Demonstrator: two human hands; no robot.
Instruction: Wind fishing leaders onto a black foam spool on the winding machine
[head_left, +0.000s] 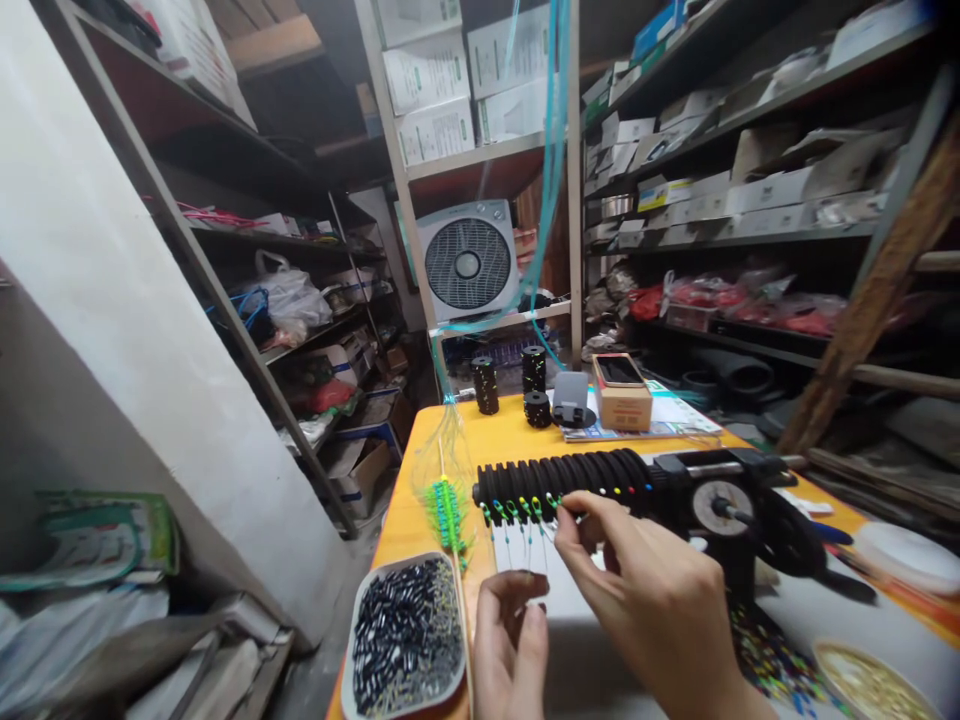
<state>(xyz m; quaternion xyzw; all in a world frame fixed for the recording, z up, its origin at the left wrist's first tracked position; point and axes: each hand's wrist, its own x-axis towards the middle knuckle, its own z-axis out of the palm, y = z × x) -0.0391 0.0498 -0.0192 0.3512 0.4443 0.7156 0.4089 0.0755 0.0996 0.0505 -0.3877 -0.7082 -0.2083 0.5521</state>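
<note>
My right hand (652, 590) reaches in from the right, thumb and forefinger pinched at the front of a black ribbed roller (562, 475). Beside these fingertips is a small green loop (553, 503); whatever lies inside the pinch is hidden. More green loops with coloured beads line the roller's lower edge, and thin strands with blue bits (530, 535) dangle from them. Below the strands, my left hand (514, 640) is curled, its thumb and forefinger close together. Anything between those fingers is too small to make out. The roller joins a black hand-cranked device (720, 510) with a round dial.
A white tray (349, 650) of small black and metal pieces stands at the left. Near it lies a green bristly bundle (448, 515). Loose coloured beads (772, 650) and a bowl (874, 680) are at the right. Black spools (485, 385) and a boxed phone (622, 395) stand behind.
</note>
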